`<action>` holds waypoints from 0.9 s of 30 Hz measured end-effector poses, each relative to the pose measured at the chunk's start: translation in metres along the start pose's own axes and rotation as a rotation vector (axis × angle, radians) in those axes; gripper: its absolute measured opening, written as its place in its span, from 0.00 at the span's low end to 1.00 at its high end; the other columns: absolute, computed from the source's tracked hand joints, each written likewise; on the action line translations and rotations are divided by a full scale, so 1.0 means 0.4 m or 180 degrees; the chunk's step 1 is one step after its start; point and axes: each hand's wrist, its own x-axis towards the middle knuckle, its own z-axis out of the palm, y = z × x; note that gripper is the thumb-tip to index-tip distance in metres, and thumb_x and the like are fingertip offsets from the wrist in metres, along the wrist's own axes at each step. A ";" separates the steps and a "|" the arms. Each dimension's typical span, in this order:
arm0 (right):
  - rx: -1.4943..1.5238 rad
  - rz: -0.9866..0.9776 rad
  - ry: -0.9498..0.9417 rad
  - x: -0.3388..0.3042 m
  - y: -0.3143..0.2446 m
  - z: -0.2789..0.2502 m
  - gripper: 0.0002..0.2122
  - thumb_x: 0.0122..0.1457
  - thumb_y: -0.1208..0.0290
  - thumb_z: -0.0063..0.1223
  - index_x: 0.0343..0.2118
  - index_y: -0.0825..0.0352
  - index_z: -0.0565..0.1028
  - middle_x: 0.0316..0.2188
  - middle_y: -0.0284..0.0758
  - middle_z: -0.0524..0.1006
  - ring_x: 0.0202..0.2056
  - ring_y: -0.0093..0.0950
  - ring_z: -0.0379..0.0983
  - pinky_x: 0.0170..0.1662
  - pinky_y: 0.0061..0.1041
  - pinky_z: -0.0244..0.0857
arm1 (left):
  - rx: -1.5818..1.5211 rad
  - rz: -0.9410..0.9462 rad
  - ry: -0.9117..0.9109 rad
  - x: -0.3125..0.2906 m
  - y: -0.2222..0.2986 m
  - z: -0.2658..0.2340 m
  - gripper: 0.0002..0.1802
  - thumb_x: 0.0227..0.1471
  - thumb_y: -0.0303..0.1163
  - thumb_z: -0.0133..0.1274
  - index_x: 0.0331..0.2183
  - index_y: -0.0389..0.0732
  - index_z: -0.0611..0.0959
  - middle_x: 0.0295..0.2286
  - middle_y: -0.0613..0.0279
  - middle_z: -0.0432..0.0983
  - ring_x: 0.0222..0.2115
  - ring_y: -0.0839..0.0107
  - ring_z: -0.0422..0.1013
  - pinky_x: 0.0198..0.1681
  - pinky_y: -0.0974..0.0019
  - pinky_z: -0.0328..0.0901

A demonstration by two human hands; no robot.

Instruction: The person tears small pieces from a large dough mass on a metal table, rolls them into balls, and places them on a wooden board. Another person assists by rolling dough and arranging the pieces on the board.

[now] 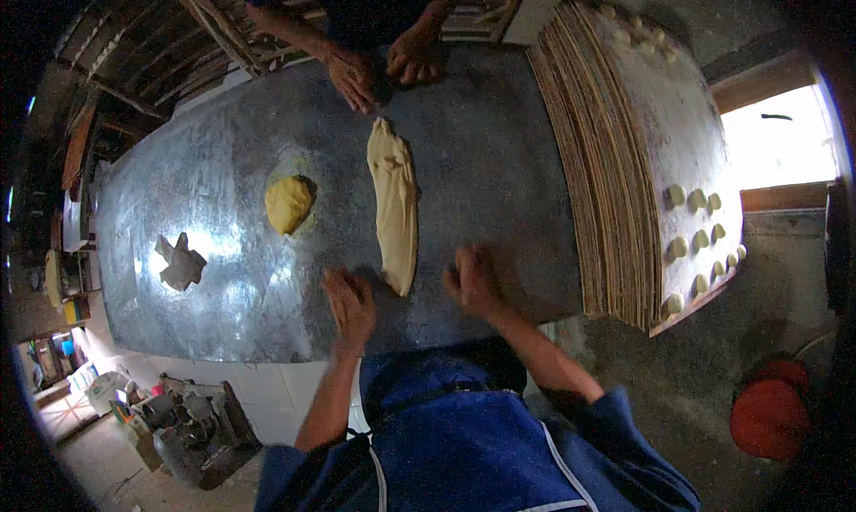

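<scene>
Your long pale dough [397, 213] lies lengthwise on the table [499, 173], probably so that it can be reached from both ends: your left hand [350, 307], its fingers extended and loosely parted, and your right hand [473, 282], its fingers curled, how tightly you cannot tell, flank the near end without gripping it. A co-worker's hands [415, 59] crowd the far end; the yellow dough lump [288, 205] sits left, and stacked boards [599, 173] bound your right.
</scene>
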 end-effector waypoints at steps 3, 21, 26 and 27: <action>0.1001 0.0228 0.0012 -0.108 0.119 -0.044 0.14 0.55 0.76 0.60 0.35 0.66 0.63 0.26 0.40 0.63 0.30 0.36 0.62 0.38 0.38 0.58 | -0.0190 0.0103 -0.0268 -0.094 -0.054 -0.042 0.08 0.59 0.25 0.50 0.39 0.31 0.73 0.35 0.41 0.67 0.36 0.45 0.68 0.39 0.46 0.63; 0.0257 0.0055 0.1121 -0.070 -0.043 -0.008 0.14 0.56 0.76 0.59 0.37 0.67 0.63 0.28 0.41 0.63 0.30 0.38 0.62 0.35 0.41 0.57 | 0.0494 0.0503 0.0521 -0.086 -0.021 0.041 0.15 0.54 0.20 0.50 0.45 0.30 0.69 0.34 0.44 0.66 0.38 0.42 0.66 0.43 0.45 0.62; -0.0163 -0.0042 0.0648 -0.075 0.146 -0.103 0.14 0.55 0.79 0.59 0.36 0.66 0.62 0.29 0.41 0.62 0.32 0.37 0.61 0.37 0.40 0.57 | -0.0228 -0.0379 0.0185 0.028 -0.050 -0.081 0.14 0.56 0.20 0.49 0.44 0.30 0.68 0.34 0.46 0.66 0.38 0.44 0.66 0.42 0.45 0.62; -0.0353 0.0175 0.0918 -0.010 0.089 -0.082 0.14 0.55 0.80 0.59 0.36 0.66 0.62 0.29 0.41 0.62 0.32 0.37 0.61 0.37 0.39 0.57 | -0.0188 -0.0323 0.0284 0.033 -0.033 -0.073 0.14 0.56 0.20 0.49 0.44 0.30 0.68 0.34 0.46 0.66 0.38 0.44 0.66 0.42 0.46 0.62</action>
